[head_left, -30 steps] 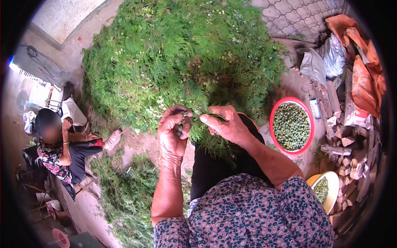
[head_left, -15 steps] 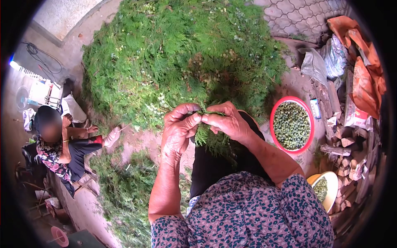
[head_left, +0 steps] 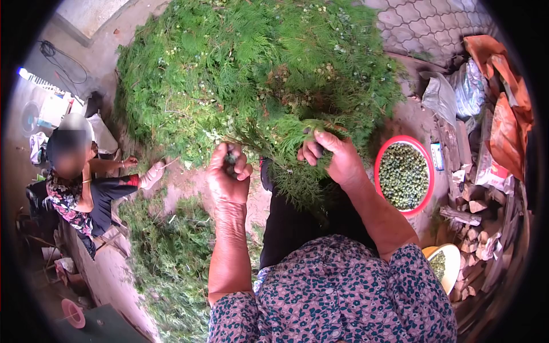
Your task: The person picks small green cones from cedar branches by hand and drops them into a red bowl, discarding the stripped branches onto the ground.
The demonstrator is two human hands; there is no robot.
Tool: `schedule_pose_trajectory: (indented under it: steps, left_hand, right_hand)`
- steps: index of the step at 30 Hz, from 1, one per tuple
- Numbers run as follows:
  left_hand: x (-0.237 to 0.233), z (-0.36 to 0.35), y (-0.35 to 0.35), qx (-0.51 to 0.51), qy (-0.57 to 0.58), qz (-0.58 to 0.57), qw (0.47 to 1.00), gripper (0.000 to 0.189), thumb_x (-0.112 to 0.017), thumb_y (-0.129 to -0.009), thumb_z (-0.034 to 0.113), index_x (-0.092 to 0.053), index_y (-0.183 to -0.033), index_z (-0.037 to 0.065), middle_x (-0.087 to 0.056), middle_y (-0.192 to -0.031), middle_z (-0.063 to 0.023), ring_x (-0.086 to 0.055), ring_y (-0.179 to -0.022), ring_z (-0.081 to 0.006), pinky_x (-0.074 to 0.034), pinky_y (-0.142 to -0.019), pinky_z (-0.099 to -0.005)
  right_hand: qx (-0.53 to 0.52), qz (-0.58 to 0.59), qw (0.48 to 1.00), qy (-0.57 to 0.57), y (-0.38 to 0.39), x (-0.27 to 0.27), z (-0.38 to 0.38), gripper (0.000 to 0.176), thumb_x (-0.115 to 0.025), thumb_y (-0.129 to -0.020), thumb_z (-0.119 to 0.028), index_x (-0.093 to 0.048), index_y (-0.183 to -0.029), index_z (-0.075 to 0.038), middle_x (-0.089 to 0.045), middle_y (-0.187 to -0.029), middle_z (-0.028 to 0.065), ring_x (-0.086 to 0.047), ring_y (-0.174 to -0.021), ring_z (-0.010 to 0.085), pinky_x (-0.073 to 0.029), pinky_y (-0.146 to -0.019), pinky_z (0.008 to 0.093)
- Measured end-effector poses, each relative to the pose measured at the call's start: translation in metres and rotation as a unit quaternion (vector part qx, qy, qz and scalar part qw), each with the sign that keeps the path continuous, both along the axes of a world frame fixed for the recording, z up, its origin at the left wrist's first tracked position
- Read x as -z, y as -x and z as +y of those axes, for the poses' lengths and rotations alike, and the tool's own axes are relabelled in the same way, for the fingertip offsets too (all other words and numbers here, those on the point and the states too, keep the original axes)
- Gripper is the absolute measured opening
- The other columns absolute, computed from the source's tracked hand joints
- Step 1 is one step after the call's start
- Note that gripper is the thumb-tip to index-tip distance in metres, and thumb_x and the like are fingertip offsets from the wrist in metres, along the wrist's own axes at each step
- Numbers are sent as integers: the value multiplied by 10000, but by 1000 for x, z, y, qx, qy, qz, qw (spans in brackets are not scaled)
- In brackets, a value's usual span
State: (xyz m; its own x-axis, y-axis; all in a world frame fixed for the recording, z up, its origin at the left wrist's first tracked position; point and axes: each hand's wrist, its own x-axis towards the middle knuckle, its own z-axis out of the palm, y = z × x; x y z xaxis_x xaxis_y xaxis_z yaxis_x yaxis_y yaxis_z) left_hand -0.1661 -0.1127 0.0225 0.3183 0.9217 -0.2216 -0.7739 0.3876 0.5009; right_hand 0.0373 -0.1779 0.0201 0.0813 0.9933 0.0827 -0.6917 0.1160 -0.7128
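My left hand [head_left: 227, 174] is raised palm up, fingers curled over small dark green cones [head_left: 230, 162] partly hidden in the palm. To the right, my right hand [head_left: 336, 157] is closed, thumb on top, on a feathery evergreen branch [head_left: 294, 174] hanging above my lap. Its fingertips are partly hidden by the foliage. Just beyond both hands lies a large heap of cut evergreen branches [head_left: 229, 74] with pale cones among the leaves.
A red-rimmed basin [head_left: 430, 191] full of green cones [head_left: 404, 176] stands right; a yellow bowl [head_left: 453, 268] is nearer me. Firewood [head_left: 466, 217] and orange sacking [head_left: 503, 108] line the right side. Another person [head_left: 77, 188] sits at left. More branches [head_left: 171, 257] lie on the left floor.
My hands, which were together pinching a sprig, have moved apart. The left went left and turned palm up; the right went right with the branch.
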Motion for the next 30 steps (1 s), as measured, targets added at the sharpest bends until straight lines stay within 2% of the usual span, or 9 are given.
schedule_pose_trajectory:
  steps: [5, 10, 15, 17, 20, 22, 27, 29, 30]
  left_hand:
    - [46, -13, -4, -44, 102, 181, 977, 156, -602, -841, 180, -491, -747, 123, -413, -570, 32, -279, -397, -52, -187, -332, -196]
    - [70, -5, -7, 102, 143, 6, 984, 146, -583, -860, 200, -473, -793, 133, -402, -596, 38, -281, -416, -52, -203, -359, -181]
    - [62, -1, -16, 93, 140, 60, 984, 124, -591, -851, 185, -478, -820, 146, -404, -602, 45, -290, -431, -51, -203, -359, -176]
    - [59, -4, -19, 65, 124, 80, 987, 125, -593, -847, 169, -473, -819, 146, -405, -605, 46, -289, -431, -50, -198, -358, -175]
    - [61, -6, -22, 36, 110, 106, 988, 133, -598, -840, 141, -477, -786, 142, -405, -585, 47, -286, -418, -50, -182, -351, -175]
    - [59, -8, -25, 2, 100, 95, 990, 150, -597, -839, 123, -477, -748, 134, -402, -567, 50, -289, -406, -46, -186, -345, -180]
    - [60, -16, -25, -30, 62, 124, 990, 147, -580, -845, 108, -495, -725, 105, -439, -578, 28, -341, -415, -56, -257, -350, -192]
    - [59, -21, -16, 5, 32, 136, 990, 84, -559, -859, 124, -532, -787, 90, -484, -623, 3, -411, -453, -79, -330, -376, -205]
    - [43, -25, -25, -39, 67, 165, 983, 150, -590, -827, 86, -496, -713, 112, -413, -555, 31, -274, -382, -44, -180, -333, -175]
  right_hand:
    - [94, 0, 993, 75, -11, 15, 3, 212, -532, -846, -119, -554, -1028, -12, -606, -851, 98, -604, -775, 209, -493, -742, 369]
    - [84, 16, 995, 49, -8, -19, -3, 352, -561, -821, -70, -492, -1162, -15, -596, -1020, 93, -579, -937, 192, -478, -809, 353]
    - [215, -154, 961, 79, 3, -36, 0, 545, -605, -800, -53, -359, -1283, 2, -561, -1055, 90, -537, -976, 176, -418, -863, 313]
    - [486, -447, 748, -66, 10, -41, 3, 523, -592, -798, -34, -372, -1270, 11, -520, -1082, 122, -501, -1031, 215, -423, -866, 326]
    - [440, -572, 659, -210, 40, -73, -13, 183, -549, -806, 11, -580, -985, 34, -545, -1014, 148, -543, -937, 234, -454, -772, 316]
    - [262, -431, 829, -243, 69, -64, -7, 149, -534, -824, 33, -603, -954, 13, -575, -1001, 140, -578, -881, 199, -465, -737, 273]
    - [278, -590, 757, -30, 89, -18, 39, 318, -547, -800, 9, -521, -1114, 51, -548, -1095, 232, -542, -1039, 303, -430, -888, 332]
    - [212, -581, 779, 103, 85, -9, 55, 368, -579, -793, -15, -503, -1144, 65, -582, -1050, 211, -577, -965, 253, -460, -840, 312]
    - [104, -451, 870, 170, 78, -18, 60, 395, -602, -787, -15, -490, -1151, 88, -619, -970, 176, -599, -856, 190, -486, -763, 276]
